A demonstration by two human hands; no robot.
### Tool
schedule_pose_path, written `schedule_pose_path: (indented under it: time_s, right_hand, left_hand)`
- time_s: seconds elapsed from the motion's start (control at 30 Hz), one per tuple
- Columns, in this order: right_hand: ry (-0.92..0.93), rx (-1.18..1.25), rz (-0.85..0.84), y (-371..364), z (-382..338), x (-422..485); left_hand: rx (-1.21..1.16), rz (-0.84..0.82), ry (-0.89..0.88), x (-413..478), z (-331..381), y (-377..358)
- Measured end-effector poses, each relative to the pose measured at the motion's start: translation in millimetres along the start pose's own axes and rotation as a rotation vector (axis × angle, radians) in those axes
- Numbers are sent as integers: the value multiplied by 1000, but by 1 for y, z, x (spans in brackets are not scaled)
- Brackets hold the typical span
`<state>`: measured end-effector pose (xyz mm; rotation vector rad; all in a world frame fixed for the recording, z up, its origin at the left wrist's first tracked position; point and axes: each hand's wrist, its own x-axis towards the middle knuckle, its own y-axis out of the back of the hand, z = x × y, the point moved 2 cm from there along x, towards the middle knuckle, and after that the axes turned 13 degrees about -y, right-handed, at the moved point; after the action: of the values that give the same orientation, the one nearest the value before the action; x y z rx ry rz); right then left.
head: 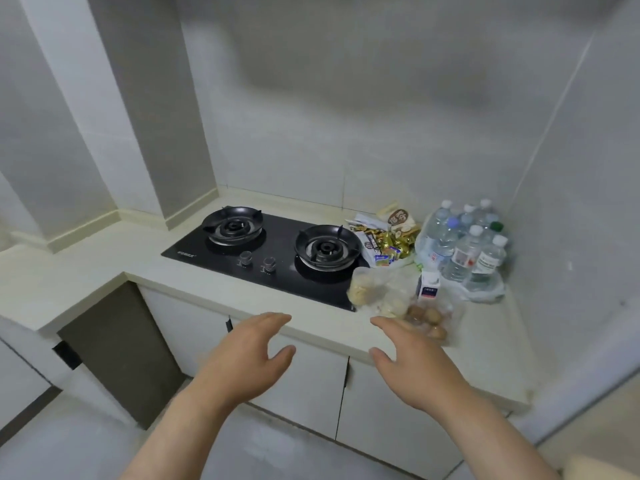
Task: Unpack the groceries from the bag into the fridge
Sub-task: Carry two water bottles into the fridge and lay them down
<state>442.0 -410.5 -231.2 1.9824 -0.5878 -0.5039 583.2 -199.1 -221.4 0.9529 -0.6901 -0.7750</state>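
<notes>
Groceries sit on the right end of a pale countertop (194, 289). Several water bottles (464, 244) stand in a clear plastic bag in the corner. A small milk carton (428, 284) stands in front of them. A clear bag of brown eggs (427, 322) lies at the front edge, with clear bags of pale food (372, 289) to its left. Gold and white snack packets (384, 237) lie behind. My left hand (246, 351) and my right hand (412, 362) reach forward in front of the counter, fingers spread, holding nothing. My right fingertips are just short of the egg bag. No fridge is in view.
A black two-burner gas hob (273, 251) with two knobs is set into the counter left of the groceries. White cabinet doors (311, 382) are below. A dark open gap (121, 351) lies under the counter at left. Tiled walls close the corner.
</notes>
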Motion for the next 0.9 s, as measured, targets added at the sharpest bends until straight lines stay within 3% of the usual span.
schedule_pose_path:
  time_s: [0.5,0.9]
  right_hand:
    - [-158,-53,23,14,46,120]
    - [-382,21,137,14,26,171]
  left_hand:
    - [-88,-5,-77,132,-39,-29]
    - [-147,-119,-291,247,-95,-22]
